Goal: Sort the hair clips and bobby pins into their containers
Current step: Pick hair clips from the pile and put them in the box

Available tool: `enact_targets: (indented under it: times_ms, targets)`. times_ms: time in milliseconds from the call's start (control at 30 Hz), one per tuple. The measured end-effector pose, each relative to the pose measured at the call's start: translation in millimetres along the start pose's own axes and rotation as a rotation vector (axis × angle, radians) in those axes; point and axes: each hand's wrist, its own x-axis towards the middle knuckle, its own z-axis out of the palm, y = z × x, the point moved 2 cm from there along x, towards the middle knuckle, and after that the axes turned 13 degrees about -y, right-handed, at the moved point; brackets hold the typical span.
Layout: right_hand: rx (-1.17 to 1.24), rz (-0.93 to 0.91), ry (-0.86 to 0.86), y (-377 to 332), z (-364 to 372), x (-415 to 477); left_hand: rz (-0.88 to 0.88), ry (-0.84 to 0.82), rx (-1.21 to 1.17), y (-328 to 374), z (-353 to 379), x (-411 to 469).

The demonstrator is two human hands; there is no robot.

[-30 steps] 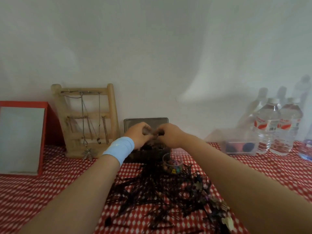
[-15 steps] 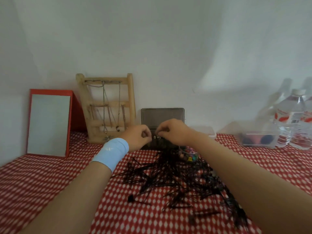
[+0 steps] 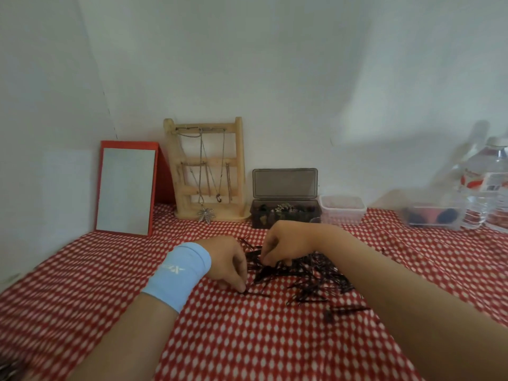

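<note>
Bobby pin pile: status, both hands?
Left hand pinching a pin at the bobby pin pile edge. Right hand fingers down in pile, grasp unclear. Dark box open behind. Nothing blocking.

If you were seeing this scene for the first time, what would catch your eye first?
Probably the tangled heap of dark bobby pins on the red-and-white checked tablecloth, with both hands in it: the left hand, above a light blue wristband, and the right hand. Behind them stands an open smoky plastic box by the wall.

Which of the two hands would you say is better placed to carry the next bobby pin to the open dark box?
Right. The right hand sits on the bobby pin pile, directly before the open dark box; the left hand is lower, further from it.
</note>
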Motion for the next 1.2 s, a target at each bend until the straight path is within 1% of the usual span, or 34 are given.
enact_targets:
  times_ms: [100, 200, 267, 367, 500, 567, 667, 767, 833, 900, 933, 1033, 1200]
  targets:
    - [0.013, 0.0, 0.043, 1.8, 5.3, -8.1, 0.001, 0.029, 0.002, 0.0, 2.9, -1.9]
    - [0.038, -0.018, 0.155, 2.8, 11.7, -11.8, -0.006, 0.089, 0.009, 0.8, 2.8, -2.1]
    - [-0.01, -0.03, 0.22, -0.3, 16.9, -8.5, 0.009, 0.082, 0.025, 2.3, 6.2, 0.7]
    - [-0.105, -0.025, 0.224, -8.6, 27.5, 2.8, 0.008, 0.083, 0.059, 1.8, 13.2, 4.4]
    - [-0.228, 0.068, 0.242, -12.2, 33.8, 14.2, 0.016, 0.198, 0.01, -10.0, 9.2, 2.9]
    - [-0.234, 0.087, 0.235, -11.7, 30.4, 11.0, 0.022, 0.274, -0.039, -13.9, 5.6, 2.8]
    - [-0.115, 0.052, 0.251, -8.8, 21.8, -0.4, 0.076, 0.35, -0.09, -8.1, -1.5, 5.5]
    - [0.133, 0.008, 0.303, -2.1, 14.8, -18.5, 0.113, 0.465, -0.142, 8.8, -9.3, 13.3]
    - [0.249, -0.022, 0.323, 2.5, 10.7, -31.2, 0.131, 0.541, -0.225, 22.1, -15.5, 21.8]
    - [0.301, -0.013, 0.388, 8.4, 6.1, -41.2, 0.145, 0.607, -0.253, 34.7, -22.5, 32.1]
    - [0.319, -0.005, 0.449, 11.6, 3.5, -44.6, 0.158, 0.627, -0.261, 40.5, -26.1, 37.1]
    - [0.365, -0.005, 0.616, 22.1, -6.0, -52.0, 0.187, 0.602, -0.318, 52.9, -34.9, 53.2]
    - [0.408, 0.036, 0.677, 40.4, -28.5, -56.5, 0.245, 0.534, -0.415, 61.6, -54.1, 78.0]
